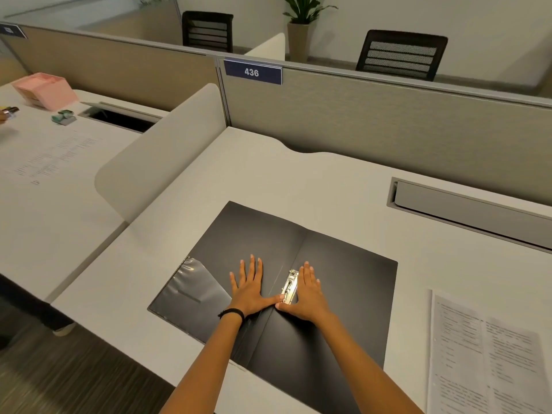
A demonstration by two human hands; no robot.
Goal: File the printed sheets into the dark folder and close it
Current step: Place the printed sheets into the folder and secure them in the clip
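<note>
1. Dark folder (337, 282) lies spread open and flat on the white tabletop (268, 180), directly under both hands, inside faces up.
2. Left hand (250, 289) flat on the folder's left leaf, palm down, fingers spread, gripping nothing. Dark band at that wrist.
3. Right hand (307, 295) flat on the right leaf just past the spine, fingers straight and close together, also empty.
4. The two thumbs meet, or very nearly, at the near end of the metal clip (290, 286); contact hard to confirm at this angle.
5. Clip runs along the spine fold, between the two hands.
6. Clear plastic pocket (191, 291) on the left leaf, just left of the left hand.
7. Printed sheets (487, 360) lie on the tabletop well right of the right hand, apart from the folder, untouched.
</note>
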